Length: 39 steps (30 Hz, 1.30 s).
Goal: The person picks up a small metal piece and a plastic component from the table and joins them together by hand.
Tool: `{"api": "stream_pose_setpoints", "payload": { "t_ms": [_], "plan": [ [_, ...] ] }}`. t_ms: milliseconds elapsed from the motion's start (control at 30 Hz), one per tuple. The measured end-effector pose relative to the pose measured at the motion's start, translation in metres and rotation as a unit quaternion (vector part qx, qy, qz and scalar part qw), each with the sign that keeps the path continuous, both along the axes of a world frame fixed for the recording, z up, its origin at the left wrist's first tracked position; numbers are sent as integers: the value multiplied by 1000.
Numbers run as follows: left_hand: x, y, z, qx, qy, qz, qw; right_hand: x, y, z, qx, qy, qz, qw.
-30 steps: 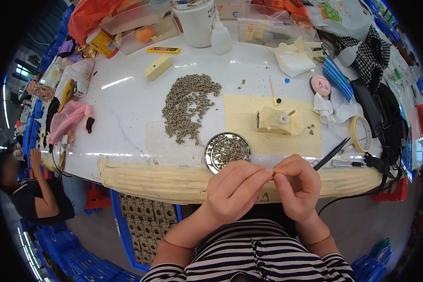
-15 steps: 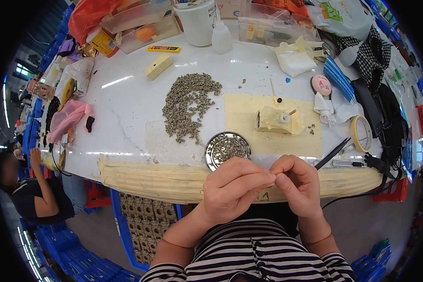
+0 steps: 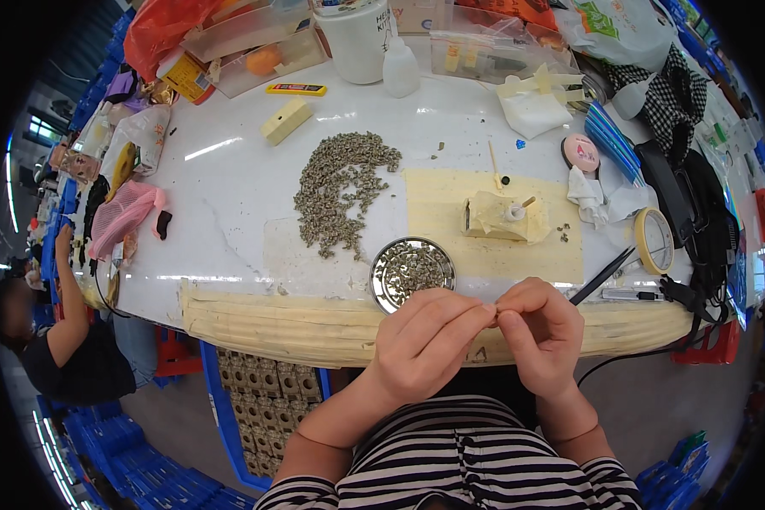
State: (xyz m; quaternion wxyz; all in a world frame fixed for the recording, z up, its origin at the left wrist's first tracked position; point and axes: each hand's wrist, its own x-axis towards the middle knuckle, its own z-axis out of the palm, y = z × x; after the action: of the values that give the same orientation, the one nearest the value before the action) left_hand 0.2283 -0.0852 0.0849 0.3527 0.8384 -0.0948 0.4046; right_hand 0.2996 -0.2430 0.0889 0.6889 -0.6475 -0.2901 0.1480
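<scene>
My left hand [image 3: 423,342] and my right hand [image 3: 539,333] meet fingertip to fingertip above the taped front edge of the table. Both are closed in a pinch. Whatever lies between the fingertips is too small to name. Just beyond my left hand stands a round metal dish [image 3: 377,287] with small grey-brown metal parts [image 3: 415,269] in it. Farther back and to the left, a large pile of the same small parts [image 3: 336,191] spreads over the white tabletop. To the right of my right hand lies a pair of black tweezers [image 3: 602,276].
A tape-wrapped block [image 3: 493,217] sits on a yellow sheet [image 3: 438,191] behind the dish. Tape roll [image 3: 654,240] and cutter knife [image 3: 631,296] lie at the right. Below the table, a blue crate [image 3: 221,416] holds metal blocks. Another person [image 3: 64,340] sits at the far left.
My hands have shifted only slightly, still pinched together, the right a little to the right. At the far left, the other person's raised arm has moved up.
</scene>
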Motion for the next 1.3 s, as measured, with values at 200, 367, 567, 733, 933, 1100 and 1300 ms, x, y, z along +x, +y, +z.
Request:
{"api": "stream_pose_setpoints", "payload": {
  "t_ms": [200, 367, 567, 733, 933, 1100, 1300],
  "plan": [
    [0, 4, 3, -76, 13, -56, 995, 6, -1, 8, 33, 148, 94, 984],
    [0, 5, 4, -83, 19, -64, 994, 6, 0, 10, 20, 123, 95, 988],
    [0, 3, 4, -72, 12, -48, 996, 5, -1, 3, 44, 71, 66, 994],
    [0, -1, 0, -35, 5, -12, 999, 0, 1, -1, 22, -38, -3, 999],
    [-1, 2, 3, -53, 13, -31, 998, 1, 0, -2, 28, 4, 19, 999],
    [-3, 6, 5, -80, 18, -55, 995, 4, 0, 9, 28, 113, 87, 989],
    [-2, 6, 5, -100, 23, -66, 993, 5, 0, 8, 27, 88, 87, 992]
  ]
}}
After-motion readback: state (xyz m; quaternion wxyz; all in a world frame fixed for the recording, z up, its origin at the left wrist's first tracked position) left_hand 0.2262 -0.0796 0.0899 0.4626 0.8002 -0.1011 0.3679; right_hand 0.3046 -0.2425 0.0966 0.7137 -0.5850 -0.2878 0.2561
